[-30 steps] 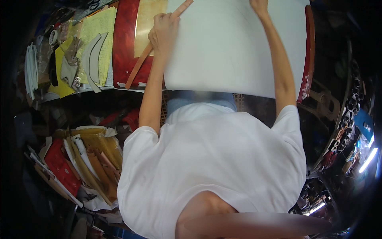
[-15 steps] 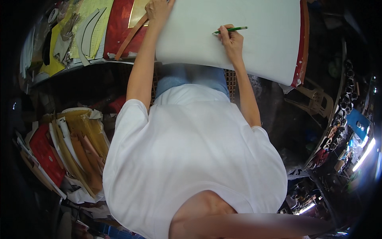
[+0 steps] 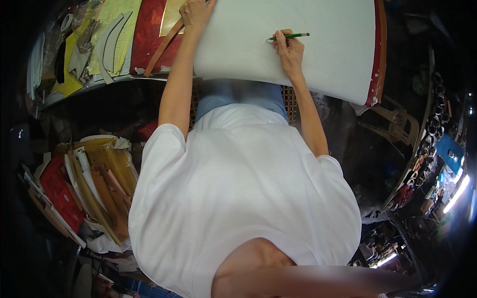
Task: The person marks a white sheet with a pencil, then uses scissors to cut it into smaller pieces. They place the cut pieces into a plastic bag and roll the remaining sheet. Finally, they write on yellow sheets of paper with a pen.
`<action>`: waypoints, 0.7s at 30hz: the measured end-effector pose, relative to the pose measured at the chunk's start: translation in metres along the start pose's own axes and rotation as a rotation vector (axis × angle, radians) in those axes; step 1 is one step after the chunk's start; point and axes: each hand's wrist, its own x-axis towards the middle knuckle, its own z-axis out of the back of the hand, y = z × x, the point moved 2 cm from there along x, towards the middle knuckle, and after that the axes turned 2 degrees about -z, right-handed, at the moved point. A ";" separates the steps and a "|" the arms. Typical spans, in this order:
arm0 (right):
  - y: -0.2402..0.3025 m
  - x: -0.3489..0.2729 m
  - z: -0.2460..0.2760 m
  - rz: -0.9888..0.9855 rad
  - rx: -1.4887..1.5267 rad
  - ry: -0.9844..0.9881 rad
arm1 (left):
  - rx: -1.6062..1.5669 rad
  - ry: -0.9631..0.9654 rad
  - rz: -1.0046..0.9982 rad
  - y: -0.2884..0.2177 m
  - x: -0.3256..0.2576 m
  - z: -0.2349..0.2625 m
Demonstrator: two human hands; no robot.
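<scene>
A large white sheet point(image 3: 238, 54) lies across the work table in front of me. My right hand point(image 3: 290, 52) rests on it, fingers closed round a green pencil point(image 3: 298, 35), whose tip points left and meets the sheet. Faint curved lines show on the paper around there. At the sheet's left edge, my left hand point(image 3: 197, 14) lies with the thumb apart from the fingers; the upper picture edge cuts off part of it. A narrow brown strip point(image 3: 164, 48) runs from beside this hand down toward the table's front edge; whether the hand presses on it is hidden.
Left of the sheet is a red board point(image 3: 147, 42), then curved grey pieces point(image 3: 107, 47) on yellow paper point(image 3: 119, 49). Rolled and folded sheets point(image 3: 102, 184) stand low on the left. A plastic chair point(image 3: 397, 124) is at the right, near a cluttered shelf edge point(image 3: 422, 144).
The pencil and my right hand stay at almost the same spot, the tip only slightly shifted. My left hand keeps its place. The view itself has moved a little.
</scene>
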 end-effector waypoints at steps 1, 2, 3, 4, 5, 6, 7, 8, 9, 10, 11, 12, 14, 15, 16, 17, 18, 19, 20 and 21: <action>0.001 0.000 0.000 0.034 0.002 -0.012 | -0.006 -0.015 -0.003 0.000 0.000 0.000; 0.001 0.000 0.000 0.084 0.011 -0.019 | -0.006 -0.018 -0.004 0.000 0.000 -0.001; 0.001 0.000 0.001 0.062 -0.016 -0.013 | -0.005 -0.023 -0.005 0.000 0.000 -0.001; 0.000 -0.001 0.001 0.055 -0.033 0.000 | -0.003 -0.028 -0.006 0.000 0.000 -0.002; 0.000 0.000 0.000 0.040 -0.049 0.011 | -0.004 -0.016 -0.001 0.000 0.000 -0.002; 0.000 0.000 0.000 0.059 -0.057 0.015 | -0.005 -0.004 0.004 0.001 0.000 -0.002; 0.000 0.000 0.000 0.067 -0.065 0.017 | -0.006 0.008 0.010 0.002 0.000 -0.003; 0.000 0.000 0.000 0.069 -0.073 0.011 | -0.004 0.010 0.011 0.002 0.000 -0.003; 0.000 0.000 0.001 0.071 -0.049 0.010 | -0.001 0.013 0.011 0.003 0.000 -0.003; -0.001 0.000 0.001 0.065 -0.024 0.002 | 0.001 0.016 0.012 0.003 0.000 -0.003; 0.000 -0.001 0.003 0.072 0.008 0.007 | 0.004 0.021 0.014 0.004 0.001 -0.004; -0.001 -0.001 0.005 0.022 0.083 -0.027 | 0.008 0.027 0.016 0.004 0.001 -0.004; -0.001 0.000 0.008 -0.061 0.241 -0.077 | 0.009 0.020 0.017 0.003 0.000 -0.005; 0.000 0.001 0.009 -0.049 0.271 -0.107 | 0.008 0.009 0.016 0.003 0.000 -0.005; 0.001 0.002 0.009 -0.048 0.296 -0.142 | 0.008 -0.002 0.015 0.003 -0.001 -0.005; 0.001 0.004 0.008 -0.067 0.312 -0.203 | 0.000 -0.021 0.011 0.003 -0.001 -0.005; 0.004 0.005 0.005 0.010 0.300 -0.222 | -0.007 -0.040 0.007 0.003 -0.002 -0.005; 0.006 0.006 0.002 0.066 0.278 -0.266 | -0.014 -0.059 0.004 0.003 -0.002 -0.005; 0.008 0.005 0.001 0.125 0.245 -0.281 | -0.016 -0.043 0.003 0.003 -0.002 -0.005; 0.008 0.004 -0.001 0.107 0.218 -0.239 | -0.017 -0.027 0.002 0.004 -0.002 -0.006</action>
